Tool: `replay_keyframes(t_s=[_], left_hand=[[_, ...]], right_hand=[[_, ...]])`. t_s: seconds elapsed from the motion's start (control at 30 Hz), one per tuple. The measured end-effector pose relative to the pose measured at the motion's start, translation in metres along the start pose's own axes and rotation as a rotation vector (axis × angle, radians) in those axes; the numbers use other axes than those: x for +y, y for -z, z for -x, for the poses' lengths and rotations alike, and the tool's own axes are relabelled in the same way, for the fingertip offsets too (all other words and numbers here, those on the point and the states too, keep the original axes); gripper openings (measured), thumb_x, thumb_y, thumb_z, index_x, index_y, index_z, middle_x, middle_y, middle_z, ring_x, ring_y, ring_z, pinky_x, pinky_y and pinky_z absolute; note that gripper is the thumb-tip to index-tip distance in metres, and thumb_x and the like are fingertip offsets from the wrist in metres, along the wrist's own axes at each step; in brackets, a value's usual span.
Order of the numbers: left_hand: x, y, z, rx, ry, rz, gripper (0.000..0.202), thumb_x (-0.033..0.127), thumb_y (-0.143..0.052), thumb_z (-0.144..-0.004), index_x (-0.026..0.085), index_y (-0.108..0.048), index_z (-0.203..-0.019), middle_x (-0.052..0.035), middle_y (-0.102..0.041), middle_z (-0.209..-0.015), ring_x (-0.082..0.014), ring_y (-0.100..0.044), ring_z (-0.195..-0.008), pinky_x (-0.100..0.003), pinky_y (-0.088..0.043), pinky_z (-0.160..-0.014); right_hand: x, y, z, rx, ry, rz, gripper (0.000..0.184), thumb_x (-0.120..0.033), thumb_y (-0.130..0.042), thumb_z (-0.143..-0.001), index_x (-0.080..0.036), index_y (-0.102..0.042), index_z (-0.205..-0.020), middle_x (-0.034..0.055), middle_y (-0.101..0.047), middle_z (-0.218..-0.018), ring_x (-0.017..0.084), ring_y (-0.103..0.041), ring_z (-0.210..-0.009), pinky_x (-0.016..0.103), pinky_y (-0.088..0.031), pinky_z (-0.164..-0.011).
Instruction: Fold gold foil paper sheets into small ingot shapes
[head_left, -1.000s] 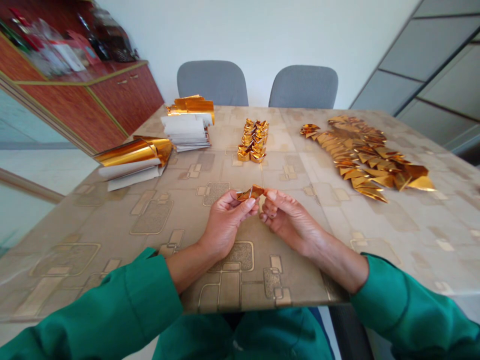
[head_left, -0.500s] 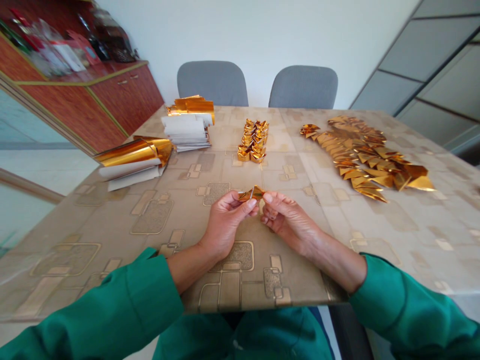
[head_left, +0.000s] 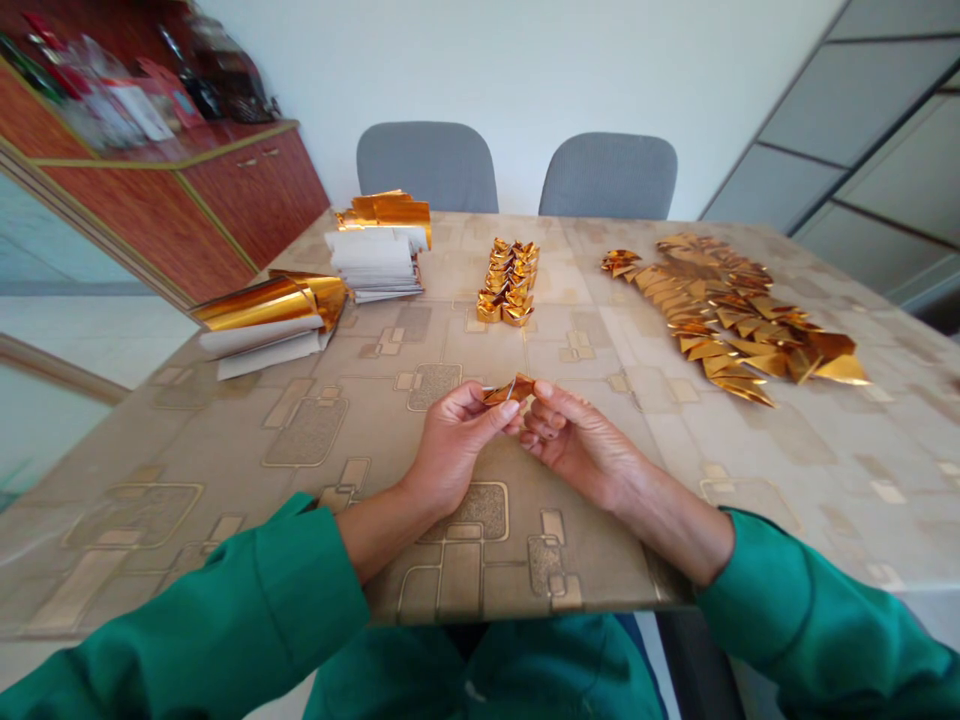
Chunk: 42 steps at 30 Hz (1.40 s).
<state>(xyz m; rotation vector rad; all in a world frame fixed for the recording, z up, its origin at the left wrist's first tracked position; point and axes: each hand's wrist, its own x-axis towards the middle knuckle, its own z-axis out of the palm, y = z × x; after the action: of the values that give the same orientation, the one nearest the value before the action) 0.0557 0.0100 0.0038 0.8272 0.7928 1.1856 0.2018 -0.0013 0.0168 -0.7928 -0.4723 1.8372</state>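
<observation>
A small folded piece of gold foil paper (head_left: 510, 389) is held just above the patterned table (head_left: 225, 440) near its front middle. My left hand (head_left: 457, 445) pinches its left end between thumb and fingers. My right hand (head_left: 574, 435) pinches its right end, fingers curled. Both hands nearly touch each other. Green sleeves cover both forearms.
A row of finished gold folded pieces (head_left: 510, 280) lies beyond my hands. A spread of flat gold triangles (head_left: 731, 310) covers the right side. Two stacks of gold and white sheets (head_left: 270, 310) (head_left: 379, 245) sit at left. Two grey chairs (head_left: 517, 170) stand behind; a red cabinet (head_left: 187, 190) is at left.
Both hands stayed in place; the right hand moved slightly closer to the left and the gold piece turned a little between the fingers.
</observation>
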Motion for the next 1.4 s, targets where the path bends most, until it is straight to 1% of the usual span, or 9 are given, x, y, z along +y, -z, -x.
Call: replay_keyframes(t_s=[0.13, 0.23, 0.33, 0.47, 0.63, 0.93, 1.1, 1.27, 1.4], left_hand=[[0.003, -0.002, -0.001, -0.016, 0.103, 0.115, 0.029, 0.023, -0.089, -0.06, 0.014, -0.068, -0.078, 0.0003, -0.072, -0.075, -0.0073, -0.063, -0.062, -0.021, -0.052, -0.066], [0.007, -0.001, -0.002, -0.034, 0.135, 0.159, 0.026, 0.02, -0.087, -0.063, 0.013, -0.068, -0.08, -0.0001, -0.072, -0.077, -0.0061, -0.062, -0.063, -0.019, -0.052, -0.066], [0.01, 0.0, -0.001, -0.026, 0.123, 0.142, 0.022, 0.02, -0.084, -0.066, 0.013, -0.068, -0.081, -0.0012, -0.072, -0.078, -0.0066, -0.062, -0.065, -0.019, -0.051, -0.066], [0.013, 0.002, -0.001, -0.016, 0.094, 0.081, 0.022, 0.02, -0.083, -0.065, 0.014, -0.068, -0.08, 0.0001, -0.069, -0.076, -0.0074, -0.06, -0.063, -0.02, -0.05, -0.062], [0.012, 0.001, -0.001, -0.017, 0.019, -0.088, 0.021, 0.022, -0.082, -0.066, 0.015, -0.062, -0.071, 0.002, -0.064, -0.068, -0.0074, -0.056, -0.059, -0.02, -0.045, -0.058], [0.015, 0.007, -0.004, -0.055, 0.117, -0.142, 0.023, 0.024, -0.08, -0.066, 0.014, -0.063, -0.078, 0.0019, -0.063, -0.069, -0.0074, -0.054, -0.057, -0.021, -0.043, -0.055], [0.013, 0.007, -0.003, -0.101, 0.114, -0.14, 0.02, 0.022, -0.08, -0.069, 0.013, -0.064, -0.076, 0.0016, -0.063, -0.069, -0.0072, -0.056, -0.059, -0.02, -0.044, -0.059], [0.014, 0.005, -0.003, -0.051, 0.14, 0.018, 0.027, 0.025, -0.085, -0.066, 0.014, -0.067, -0.081, 0.0003, -0.067, -0.072, -0.008, -0.061, -0.062, -0.021, -0.049, -0.063], [0.016, 0.005, -0.002, -0.053, 0.143, 0.02, 0.029, 0.029, -0.086, -0.065, 0.014, -0.066, -0.079, 0.0, -0.069, -0.069, -0.0086, -0.062, -0.06, -0.02, -0.05, -0.06]], right_hand=[[0.002, -0.001, 0.001, -0.027, 0.026, 0.013, 0.027, -0.031, -0.084, -0.069, -0.019, -0.061, -0.062, -0.0065, -0.05, -0.055, 0.01, -0.045, -0.059, 0.026, -0.039, -0.064], [0.0, -0.002, 0.001, -0.033, 0.071, 0.086, 0.031, -0.033, -0.082, -0.071, -0.02, -0.058, -0.058, -0.0068, -0.045, -0.053, 0.01, -0.04, -0.056, 0.027, -0.037, -0.062], [-0.006, -0.002, 0.002, 0.018, 0.239, 0.312, 0.026, -0.038, -0.079, -0.075, -0.021, -0.063, -0.064, -0.0062, -0.046, -0.056, 0.011, -0.038, -0.056, 0.027, -0.035, -0.061], [-0.013, 0.001, 0.001, -0.006, 0.447, 0.696, 0.027, -0.047, -0.075, -0.078, -0.023, -0.07, -0.086, -0.0006, -0.062, -0.076, 0.014, -0.049, -0.069, 0.029, -0.037, -0.065], [-0.011, 0.01, -0.002, -0.035, 0.489, 0.912, 0.033, -0.05, -0.068, -0.084, -0.02, -0.065, -0.071, -0.0009, -0.056, -0.065, 0.013, -0.046, -0.062, 0.029, -0.034, -0.06], [-0.018, 0.008, 0.0, -0.125, 0.419, 0.949, 0.041, -0.058, -0.062, -0.086, -0.021, -0.066, -0.071, 0.0005, -0.06, -0.068, 0.015, -0.05, -0.066, 0.029, -0.036, -0.063], [-0.015, 0.012, -0.003, -0.103, 0.329, 0.846, 0.034, -0.049, -0.075, -0.077, -0.021, -0.061, -0.064, -0.0043, -0.05, -0.058, 0.011, -0.037, -0.055, 0.026, -0.029, -0.054], [-0.014, 0.012, -0.004, -0.087, 0.26, 0.71, 0.024, -0.042, -0.076, -0.077, -0.021, -0.066, -0.07, -0.001, -0.062, -0.067, 0.013, -0.049, -0.063, 0.027, -0.037, -0.061], [-0.014, 0.009, -0.003, -0.085, 0.245, 0.664, 0.02, -0.038, -0.076, -0.077, -0.02, -0.067, -0.076, -0.0011, -0.063, -0.068, 0.012, -0.051, -0.063, 0.027, -0.038, -0.062]])
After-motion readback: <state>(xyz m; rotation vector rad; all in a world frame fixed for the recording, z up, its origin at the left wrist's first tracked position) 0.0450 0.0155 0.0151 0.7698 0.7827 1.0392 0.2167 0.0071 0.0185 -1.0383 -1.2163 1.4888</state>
